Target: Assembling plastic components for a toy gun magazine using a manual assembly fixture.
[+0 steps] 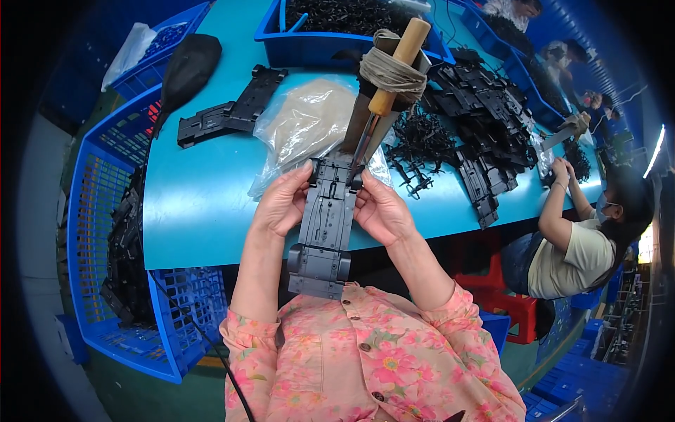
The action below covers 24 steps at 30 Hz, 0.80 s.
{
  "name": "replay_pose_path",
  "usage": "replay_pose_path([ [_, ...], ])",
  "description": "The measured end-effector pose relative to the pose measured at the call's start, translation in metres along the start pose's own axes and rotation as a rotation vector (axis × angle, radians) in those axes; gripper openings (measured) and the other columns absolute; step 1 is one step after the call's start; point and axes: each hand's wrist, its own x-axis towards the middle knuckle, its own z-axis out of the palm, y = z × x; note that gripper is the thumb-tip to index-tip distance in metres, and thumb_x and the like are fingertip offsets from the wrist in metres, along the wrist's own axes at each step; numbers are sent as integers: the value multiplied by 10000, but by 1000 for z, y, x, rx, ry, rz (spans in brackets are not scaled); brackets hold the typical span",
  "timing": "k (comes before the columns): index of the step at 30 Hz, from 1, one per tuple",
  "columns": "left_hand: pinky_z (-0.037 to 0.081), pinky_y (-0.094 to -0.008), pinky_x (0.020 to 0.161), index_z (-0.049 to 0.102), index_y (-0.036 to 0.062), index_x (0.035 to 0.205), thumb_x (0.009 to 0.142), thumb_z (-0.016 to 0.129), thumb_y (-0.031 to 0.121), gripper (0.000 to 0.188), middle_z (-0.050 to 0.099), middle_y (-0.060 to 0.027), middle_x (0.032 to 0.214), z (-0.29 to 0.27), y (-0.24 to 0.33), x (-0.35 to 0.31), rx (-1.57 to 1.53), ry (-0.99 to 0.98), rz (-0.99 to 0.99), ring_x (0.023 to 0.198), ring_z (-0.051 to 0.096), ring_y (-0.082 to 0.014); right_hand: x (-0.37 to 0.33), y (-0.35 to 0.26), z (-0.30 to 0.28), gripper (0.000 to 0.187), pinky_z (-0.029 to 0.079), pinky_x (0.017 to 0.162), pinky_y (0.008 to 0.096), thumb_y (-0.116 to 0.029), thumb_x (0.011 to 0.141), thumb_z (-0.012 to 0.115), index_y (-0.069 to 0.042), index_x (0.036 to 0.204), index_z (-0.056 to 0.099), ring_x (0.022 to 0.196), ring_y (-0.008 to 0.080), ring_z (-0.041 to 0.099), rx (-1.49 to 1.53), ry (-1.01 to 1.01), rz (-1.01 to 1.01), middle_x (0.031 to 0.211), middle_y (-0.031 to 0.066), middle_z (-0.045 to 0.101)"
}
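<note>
Between my hands is a long black moulded plastic chassis plate (325, 218), its near end tilted down toward my shirt. My left hand (283, 200) grips its far left edge, thumb on top. On the opposite edge, my right hand (383, 209) pinches the far right corner. Just above that far end, a wooden-handled tool (402, 67) points down with its thin metal shaft. Grey cloth (394, 72) binds the tool to an upright stand. Whether the tip touches the plate I cannot tell. Behind the plate lies a clear plastic bag (309, 116) with beige contents.
Two similar plates (232, 109) lie left on the blue table (204, 200). At right are piled black plates (485, 112) and small black parts (422, 141). A blue bin (309, 49) stands behind, a blue crate (88, 232) at left. A co-worker (576, 246) sits at right.
</note>
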Motion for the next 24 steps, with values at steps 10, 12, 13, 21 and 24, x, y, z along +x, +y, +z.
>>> replay_pose_path([
  [10,491,-244,687,561,32,926,795,621,165,196,604,-49,839,3,1,-1,-2,-1,-11,741,577,-109,0,-1,0,270,451,794,349,-255,854,531,-76,1055,528,884,166,550,0,14,2,965,63,586],
  [12,492,-242,684,562,32,924,796,621,165,193,605,-50,838,3,1,0,1,4,-7,738,578,-109,-1,-2,1,270,451,794,350,-254,854,531,-77,1057,528,885,166,551,-3,12,1,966,63,586],
  [13,492,-241,681,563,33,921,795,622,166,192,605,-51,838,1,0,1,-3,3,-8,739,577,-108,0,-1,2,269,452,794,350,-252,854,531,-77,1058,527,887,167,552,-7,10,1,968,63,586],
  [21,483,-235,676,557,6,954,810,606,207,252,599,-58,854,1,-1,2,48,25,9,734,558,-98,0,-1,1,270,454,792,350,-254,855,529,-78,1060,526,890,167,555,-7,10,-4,976,63,586],
  [24,482,-233,675,558,7,954,808,608,207,253,600,-56,851,1,0,2,48,16,5,732,557,-97,0,-2,0,273,453,794,349,-254,855,528,-75,1061,525,890,166,555,-6,8,-2,976,63,586],
])
